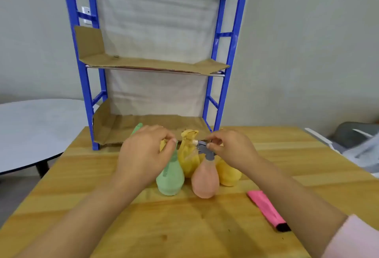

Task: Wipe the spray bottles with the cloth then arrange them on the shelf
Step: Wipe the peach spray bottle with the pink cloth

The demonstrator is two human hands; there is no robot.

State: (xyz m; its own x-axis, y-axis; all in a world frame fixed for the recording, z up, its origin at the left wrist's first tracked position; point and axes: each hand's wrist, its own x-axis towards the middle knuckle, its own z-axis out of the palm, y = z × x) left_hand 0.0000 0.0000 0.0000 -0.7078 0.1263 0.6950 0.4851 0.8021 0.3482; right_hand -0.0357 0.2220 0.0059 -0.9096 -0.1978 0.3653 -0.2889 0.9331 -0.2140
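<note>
At table centre, just in front of the shelf: spray bottles stand upright in a tight cluster.
- Green bottle at 9 o'clock of the cluster.
- Orange bottle at 6 o'clock, just beside the green one.
- Yellow bottle at 3 o'clock, touching the orange one.
- Yellow item at 12 o'clock, behind the others and half hidden. Bottle or cloth, cannot tell.

Left grip sits over the green bottle's head with fingers curled round it. The green nozzle tip pokes out past the knuckles at 11 o'clock. Right grip pinches the orange bottle's grey spray head between thumb and fingertips.

Pink cloth, folded long, lies flat at 4 o'clock of the cluster, well apart from it. Neither grip touches it, and its dark end points toward the near edge.

The bottles are on the wooden table, none yet on the shelf. The blue-framed shelf stands on the table's far part at 12 o'clock, with cardboard liners on its tiers. A pink sleeve covers the right forearm. A round pale table stands beyond at 9 o'clock.
</note>
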